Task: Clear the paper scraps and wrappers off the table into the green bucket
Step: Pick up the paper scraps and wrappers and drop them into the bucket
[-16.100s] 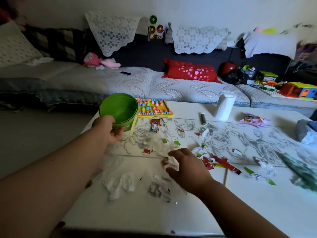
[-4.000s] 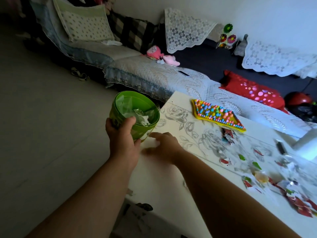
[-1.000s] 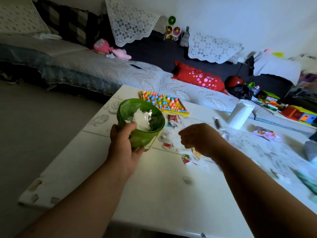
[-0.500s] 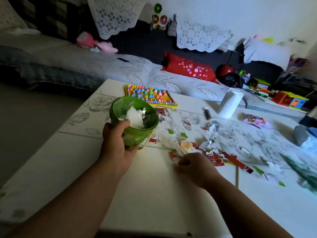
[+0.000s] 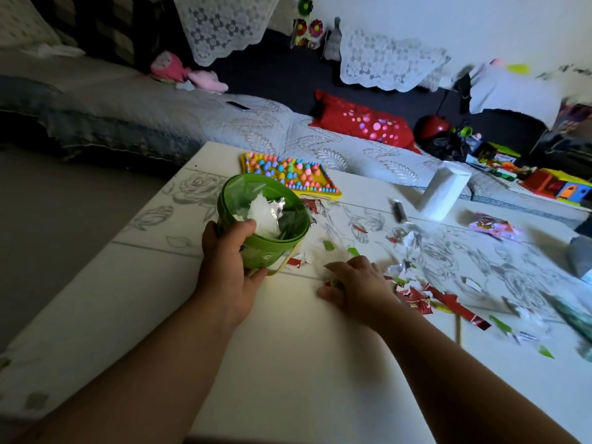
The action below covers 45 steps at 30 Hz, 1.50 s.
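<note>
White floral table [image 5: 288, 363] | left hand [image 5: 229, 270] grips green bucket [image 5: 267, 249], crumpled wrappers [image 5: 266, 216] inside, toward left edge | right hand [image 5: 360, 288] curled palm-down round paper scraps [image 5: 411, 294] beside it

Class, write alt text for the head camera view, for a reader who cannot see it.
A person's left hand grips a green bucket holding crumpled wrappers, while the right hand gathers paper scraps on a white table.

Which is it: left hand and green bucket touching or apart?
Touching: head view shows the left hand wrapped round the green bucket, thumb on its rim.
</note>
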Each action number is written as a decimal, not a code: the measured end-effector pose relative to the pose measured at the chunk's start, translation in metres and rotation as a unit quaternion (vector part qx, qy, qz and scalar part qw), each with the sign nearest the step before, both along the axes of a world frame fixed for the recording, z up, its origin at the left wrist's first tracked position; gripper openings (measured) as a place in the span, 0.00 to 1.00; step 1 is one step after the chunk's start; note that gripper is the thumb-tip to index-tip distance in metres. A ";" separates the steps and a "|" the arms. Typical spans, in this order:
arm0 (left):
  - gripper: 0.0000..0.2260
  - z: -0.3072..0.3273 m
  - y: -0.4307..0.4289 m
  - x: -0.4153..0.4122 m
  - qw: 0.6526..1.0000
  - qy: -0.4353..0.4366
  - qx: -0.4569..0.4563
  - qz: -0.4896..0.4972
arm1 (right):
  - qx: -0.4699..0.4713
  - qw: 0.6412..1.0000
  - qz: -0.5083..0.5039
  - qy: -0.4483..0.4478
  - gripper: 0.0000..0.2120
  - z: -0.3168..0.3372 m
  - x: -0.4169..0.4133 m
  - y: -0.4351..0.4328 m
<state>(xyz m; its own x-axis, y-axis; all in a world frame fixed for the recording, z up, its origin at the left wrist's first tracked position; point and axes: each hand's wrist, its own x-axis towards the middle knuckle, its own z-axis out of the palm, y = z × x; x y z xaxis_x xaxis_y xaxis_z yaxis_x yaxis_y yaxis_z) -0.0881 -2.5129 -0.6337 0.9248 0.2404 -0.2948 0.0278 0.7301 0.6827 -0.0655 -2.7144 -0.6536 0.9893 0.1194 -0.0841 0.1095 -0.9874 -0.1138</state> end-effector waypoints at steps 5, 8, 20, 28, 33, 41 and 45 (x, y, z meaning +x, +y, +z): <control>0.27 -0.001 0.003 -0.002 1.000 -0.002 0.003 0.003 | 0.061 0.997 -0.009 -0.051 0.14 0.000 -0.004 0.007; 0.26 -0.001 0.004 -0.005 1.000 -0.006 0.002 0.000 | 0.103 0.993 -0.032 -0.046 0.06 0.004 -0.001 0.006; 0.22 0.002 0.005 -0.013 1.000 -0.017 0.004 -0.003 | 0.483 0.867 -0.123 -0.006 0.02 0.096 -0.002 0.011; 0.29 0.008 -0.003 -0.022 1.000 -0.007 0.006 -0.018 | 0.409 0.913 -0.015 0.002 0.03 0.143 0.013 0.085; 0.30 0.016 -0.005 -0.026 0.999 0.011 -0.042 -0.018 | 0.181 0.983 0.028 -0.035 0.12 0.132 0.022 0.119; 0.30 0.015 0.000 -0.024 0.999 0.013 -0.050 -0.017 | 0.383 0.920 0.025 0.086 0.13 0.132 0.028 0.117; 0.31 0.013 0.002 -0.022 0.998 0.009 -0.061 -0.015 | 0.450 0.887 0.018 0.102 0.14 0.142 0.026 0.110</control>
